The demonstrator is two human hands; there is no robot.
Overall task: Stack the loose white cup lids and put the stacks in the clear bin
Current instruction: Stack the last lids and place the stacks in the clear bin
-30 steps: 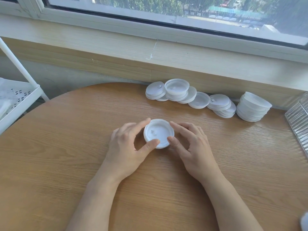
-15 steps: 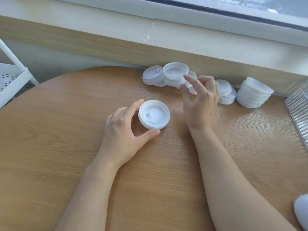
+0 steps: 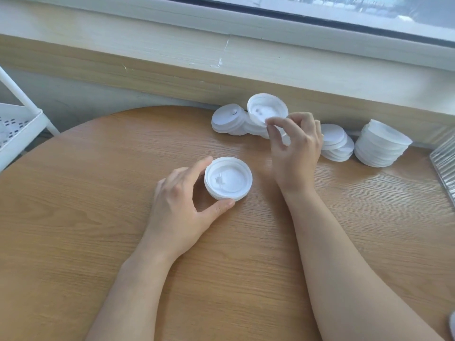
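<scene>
Left hand [image 3: 182,207] grips lid stack [image 3: 228,178], right hand [image 3: 295,153] pinches tilted lid [image 3: 267,110], clear bin [image 3: 444,166] cut off at rt edge

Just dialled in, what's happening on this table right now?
A person is stacking white cup lids on a round wooden table. The left hand holds a short stack of lids between thumb and fingers in the middle of the table. The right hand pinches the rim of a single lid, tilted, over the loose lids by the wall. A taller stack sits further right, near the clear bin's edge.
</scene>
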